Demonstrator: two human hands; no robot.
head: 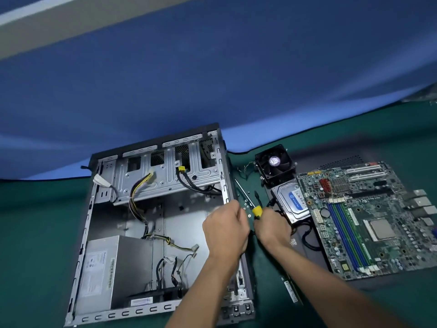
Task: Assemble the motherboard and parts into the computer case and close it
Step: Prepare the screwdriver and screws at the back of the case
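Hands (pixel 225 229) (pixel 272 227) beside case (pixel 151 313) right edge; motherboard (pixel 369 218) apart

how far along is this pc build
Early. Done: the power supply sits in the open case. In hand: both hands, left hand and right hand, reach the yellow-handled screwdriver. Left: motherboard, hard drive and fan lie outside.

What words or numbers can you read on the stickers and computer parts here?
None can be read; every label is too small or blurred.
White sticker on the grey metal power supply box: blurred print.
Blue and white label on the silver hard drive: blurred.
Round sticker on the black cooling fan: blurred.
Green motherboard: markings too small.
White strip label on the dark side panel: unreadable.
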